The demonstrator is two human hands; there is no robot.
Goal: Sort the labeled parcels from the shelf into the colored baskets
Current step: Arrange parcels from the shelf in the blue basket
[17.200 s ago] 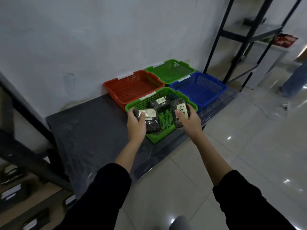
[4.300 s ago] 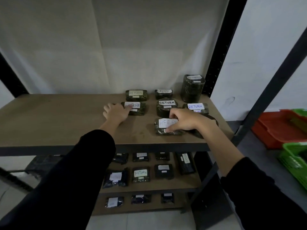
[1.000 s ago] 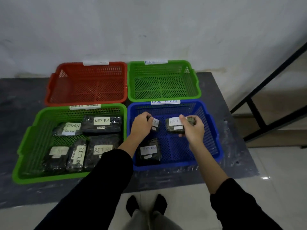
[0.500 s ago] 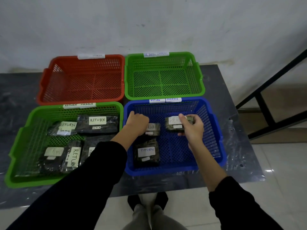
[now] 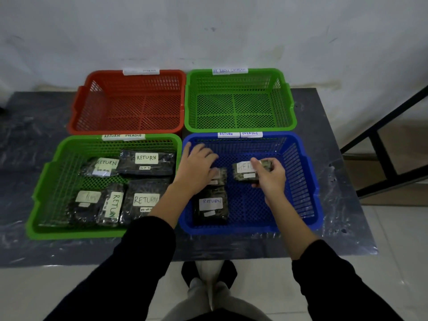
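Observation:
My right hand (image 5: 269, 178) pinches a dark parcel with a white label (image 5: 245, 172), thumb on the label, low inside the blue basket (image 5: 310, 181). My left hand (image 5: 196, 169) lies with fingers spread over a second small parcel (image 5: 220, 177) on the basket floor and mostly covers it. A third parcel marked RETURN (image 5: 210, 205) lies flat in the basket's near left part. The near green basket (image 5: 46, 181) on the left holds several labeled parcels (image 5: 146, 162).
Behind stand a red basket (image 5: 129, 103) and a second green basket (image 5: 240, 105), both with nothing in them. All four sit on a dark plastic-covered platform (image 5: 335, 205) against a white wall. A black shelf frame (image 5: 382, 156) stands at right. My feet show below.
My left hand has spread its fingers and let the small parcel rest on the blue basket's floor. My right hand has lowered its parcel slightly, still pinching it.

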